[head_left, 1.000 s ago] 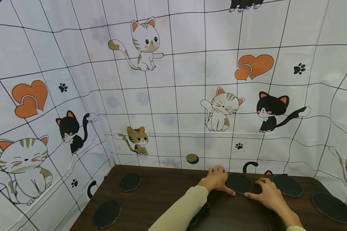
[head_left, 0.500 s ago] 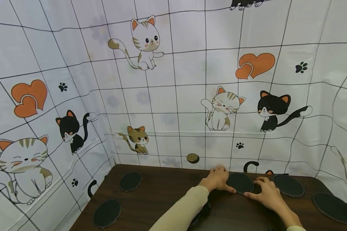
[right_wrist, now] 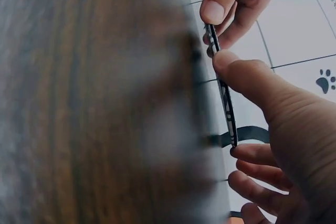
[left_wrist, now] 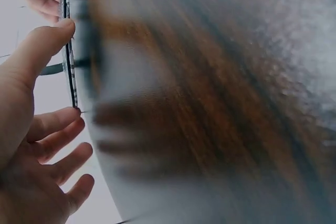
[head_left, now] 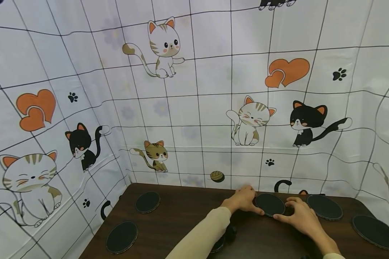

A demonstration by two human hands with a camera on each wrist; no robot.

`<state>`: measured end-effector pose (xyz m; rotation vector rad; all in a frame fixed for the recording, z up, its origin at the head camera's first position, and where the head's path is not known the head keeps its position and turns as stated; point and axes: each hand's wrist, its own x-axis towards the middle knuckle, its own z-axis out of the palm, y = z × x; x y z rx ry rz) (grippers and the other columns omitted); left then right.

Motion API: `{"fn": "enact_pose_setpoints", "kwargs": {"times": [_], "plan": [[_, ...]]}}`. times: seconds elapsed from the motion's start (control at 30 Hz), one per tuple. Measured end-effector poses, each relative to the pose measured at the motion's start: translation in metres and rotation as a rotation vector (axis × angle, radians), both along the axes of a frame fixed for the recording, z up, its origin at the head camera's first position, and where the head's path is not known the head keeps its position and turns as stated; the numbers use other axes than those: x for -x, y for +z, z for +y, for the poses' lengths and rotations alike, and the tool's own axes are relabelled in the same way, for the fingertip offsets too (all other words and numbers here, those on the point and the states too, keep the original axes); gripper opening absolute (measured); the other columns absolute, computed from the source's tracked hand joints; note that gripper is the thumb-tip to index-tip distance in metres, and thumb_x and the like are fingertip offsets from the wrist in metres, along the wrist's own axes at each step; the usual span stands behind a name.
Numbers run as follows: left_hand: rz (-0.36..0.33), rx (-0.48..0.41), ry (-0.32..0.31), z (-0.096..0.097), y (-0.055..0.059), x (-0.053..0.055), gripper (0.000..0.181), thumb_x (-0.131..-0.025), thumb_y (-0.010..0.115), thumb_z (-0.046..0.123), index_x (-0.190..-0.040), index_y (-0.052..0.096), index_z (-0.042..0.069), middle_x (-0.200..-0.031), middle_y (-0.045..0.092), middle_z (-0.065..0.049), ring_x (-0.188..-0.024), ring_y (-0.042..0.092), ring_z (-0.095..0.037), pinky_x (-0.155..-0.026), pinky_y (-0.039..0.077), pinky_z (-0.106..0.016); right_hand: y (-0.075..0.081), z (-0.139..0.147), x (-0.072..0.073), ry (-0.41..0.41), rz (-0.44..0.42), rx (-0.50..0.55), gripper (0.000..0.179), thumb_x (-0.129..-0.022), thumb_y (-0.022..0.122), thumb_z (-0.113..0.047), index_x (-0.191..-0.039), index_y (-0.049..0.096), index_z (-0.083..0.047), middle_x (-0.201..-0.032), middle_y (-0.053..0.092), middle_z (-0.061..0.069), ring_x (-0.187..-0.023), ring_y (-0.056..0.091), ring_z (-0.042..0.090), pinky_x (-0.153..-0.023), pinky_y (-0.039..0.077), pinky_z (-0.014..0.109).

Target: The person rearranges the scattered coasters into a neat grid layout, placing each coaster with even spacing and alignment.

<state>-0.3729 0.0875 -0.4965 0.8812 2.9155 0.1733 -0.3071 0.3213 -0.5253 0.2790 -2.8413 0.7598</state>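
A round black coaster (head_left: 270,204) with a pale thin rim lies near the back edge of the dark wooden table. My left hand (head_left: 243,200) spans its left side, thumb at the near rim and fingers toward the far rim. On the opposite side my right hand (head_left: 300,217) holds it likewise between thumb and fingers. Seen edge-on in the left wrist view, the thin coaster (left_wrist: 72,72) runs from thumb to index fingertip. The right wrist view shows the coaster's edge (right_wrist: 227,103) between the right thumb and index finger, the left hand's thumb at its upper end.
Two more black coasters lie right, one at the back (head_left: 325,207) and one nearer (head_left: 376,232). On the left are a far coaster (head_left: 147,202) and a near coaster (head_left: 122,237). Another coaster (head_left: 218,244) is partly hidden by the left sleeve. A cat-print curtain (head_left: 194,108) hangs behind the table (head_left: 181,212).
The head view has shifted slightly. Both hands stay at the same coaster, with only slight finger movement.
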Motion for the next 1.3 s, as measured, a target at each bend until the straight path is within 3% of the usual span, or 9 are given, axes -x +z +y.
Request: {"fn": "enact_pose_setpoints", "kwargs": {"times": [0.13, 0.3, 0.43, 0.67, 0.83, 1.0, 1.2, 1.3], "plan": [[0.021, -0.039, -0.013, -0.007, 0.001, -0.005, 0.066, -0.082, 0.076, 0.066, -0.129, 0.068, 0.020, -0.118, 0.055, 0.011, -0.108, 0.050, -0.003, -0.094, 0.043, -0.031, 0.007, -0.002, -0.005, 0.016, 0.025, -0.002, 0.097, -0.074, 0.080, -0.069, -0.123, 0.063, 0.013, -0.134, 0.049, 0.033, -0.114, 0.051, 0.053, -0.083, 0.037, 0.075], [0.071, -0.076, -0.026, -0.016, 0.007, -0.019, 0.067, -0.081, 0.075, 0.068, -0.126, 0.068, 0.019, -0.113, 0.056, 0.013, -0.105, 0.052, -0.002, -0.094, 0.043, -0.032, 0.018, -0.006, -0.018, 0.045, 0.049, 0.026, 0.091, -0.073, 0.084, -0.064, -0.124, 0.064, 0.009, -0.126, 0.057, 0.025, -0.106, 0.060, 0.045, -0.080, 0.047, 0.065], [0.141, -0.098, -0.019, -0.029, 0.018, -0.037, 0.068, -0.081, 0.072, 0.071, -0.125, 0.067, 0.020, -0.113, 0.055, 0.013, -0.104, 0.054, -0.002, -0.095, 0.044, -0.033, 0.029, -0.012, -0.027, 0.081, 0.095, 0.060, 0.083, -0.072, 0.088, -0.057, -0.122, 0.066, 0.005, -0.122, 0.060, 0.019, -0.104, 0.063, 0.041, -0.077, 0.050, 0.062], [0.236, -0.187, -0.001, -0.057, 0.037, -0.074, 0.069, -0.081, 0.071, 0.072, -0.124, 0.066, 0.018, -0.115, 0.056, 0.012, -0.107, 0.054, -0.003, -0.099, 0.043, -0.035, 0.047, -0.028, -0.042, 0.151, 0.205, 0.071, 0.076, -0.069, 0.092, -0.052, -0.118, 0.069, 0.002, -0.131, 0.056, 0.020, -0.100, 0.064, 0.043, -0.077, 0.051, 0.063], [0.225, -0.249, 0.009, -0.077, 0.039, -0.096, 0.072, -0.083, 0.069, 0.072, -0.127, 0.065, 0.016, -0.121, 0.057, 0.009, -0.112, 0.055, -0.006, -0.103, 0.042, -0.035, 0.056, -0.041, -0.052, 0.211, 0.255, 0.092, 0.074, -0.066, 0.095, -0.048, -0.117, 0.069, 0.000, -0.131, 0.056, 0.019, -0.101, 0.063, 0.044, -0.076, 0.051, 0.063], [0.207, -0.320, -0.016, -0.093, 0.038, -0.110, 0.069, -0.085, 0.070, 0.068, -0.130, 0.063, 0.016, -0.128, 0.055, 0.008, -0.118, 0.053, -0.007, -0.107, 0.040, -0.039, 0.058, -0.047, -0.061, 0.254, 0.236, 0.112, 0.076, -0.066, 0.095, -0.046, -0.123, 0.066, -0.005, -0.128, 0.060, 0.012, -0.097, 0.066, 0.037, -0.074, 0.054, 0.058], [0.192, -0.360, -0.050, -0.113, 0.036, -0.125, 0.062, -0.088, 0.072, 0.062, -0.129, 0.063, 0.016, -0.130, 0.055, 0.009, -0.120, 0.054, -0.008, -0.107, 0.040, -0.040, 0.053, -0.056, -0.068, 0.278, 0.178, 0.106, 0.076, -0.067, 0.093, -0.051, -0.126, 0.065, -0.013, -0.119, 0.062, 0.001, -0.097, 0.065, 0.029, -0.080, 0.044, 0.063], [0.169, -0.350, -0.056, -0.120, 0.034, -0.128, 0.060, -0.088, 0.071, 0.062, -0.128, 0.064, 0.017, -0.130, 0.055, 0.009, -0.120, 0.055, -0.008, -0.107, 0.040, -0.040, 0.051, -0.059, -0.069, 0.286, 0.113, 0.120, 0.080, -0.068, 0.092, -0.053, -0.130, 0.061, -0.014, -0.114, 0.065, 0.000, -0.098, 0.064, 0.032, -0.079, 0.047, 0.063]]}}
